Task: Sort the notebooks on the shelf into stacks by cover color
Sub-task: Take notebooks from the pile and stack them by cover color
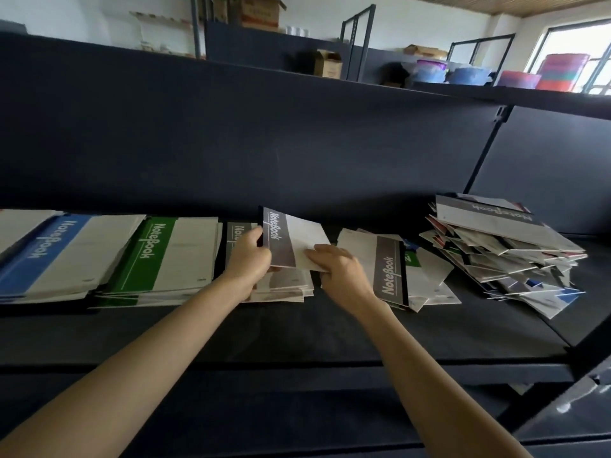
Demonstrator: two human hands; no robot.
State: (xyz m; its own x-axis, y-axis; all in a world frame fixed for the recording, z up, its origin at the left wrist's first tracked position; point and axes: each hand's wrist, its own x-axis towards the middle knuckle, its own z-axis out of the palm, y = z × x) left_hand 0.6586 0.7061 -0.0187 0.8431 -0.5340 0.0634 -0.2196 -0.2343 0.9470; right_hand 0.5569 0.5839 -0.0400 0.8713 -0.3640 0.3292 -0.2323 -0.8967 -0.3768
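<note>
Left hand point(249, 256): my fingers are curled round the dark spine edge of the grey notebook point(281, 239), held tilted.
Right hand point(340, 272): clamped on the same notebook's white near corner.
Beneath both hands: grey stack point(284, 287) on the shelf point(297, 332).
Left of left hand: green stack point(155, 256), then blue stack point(43, 252).
Right of right hand: small mixed pile point(390, 272) just beside; unsorted heap point(502, 246) well apart.
</note>
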